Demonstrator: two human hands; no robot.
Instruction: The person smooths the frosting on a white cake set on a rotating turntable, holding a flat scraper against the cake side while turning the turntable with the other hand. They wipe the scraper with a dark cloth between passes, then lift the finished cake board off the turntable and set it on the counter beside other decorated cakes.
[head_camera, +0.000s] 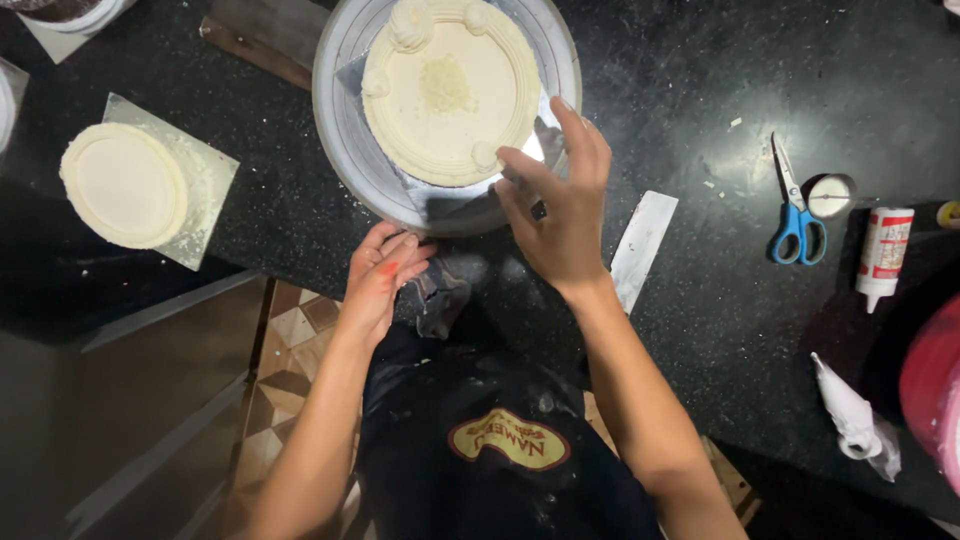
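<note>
- Fingers of right hand spread loose, tips on the near-right rim of the grey turntable, about 4 o'clock on the disc; touching the rim, not clamped on anything I can see.
- Left hand sits at the counter edge, about 6 o'clock below the turntable; fingers together, lightly curled, nothing held as far as I can tell.
- White frosted cake sits centred on the turntable on a silver board; piped border, rosettes at 11, 1, 5 and 9 o'clock. Likely centred so it stays true when the disc turns.
- Right wrist bent back, forearm rising from 5 o'clock; left forearm from 7 o'clock.
- Second plain round cake on a silver square, 9 o'clock, well apart.
- Flat scraper just right of the right wrist.
- Blue-handled scissors, small white bottle, piping bag off at 3–4 o'clock, within reach yet clear of the turntable.
</note>
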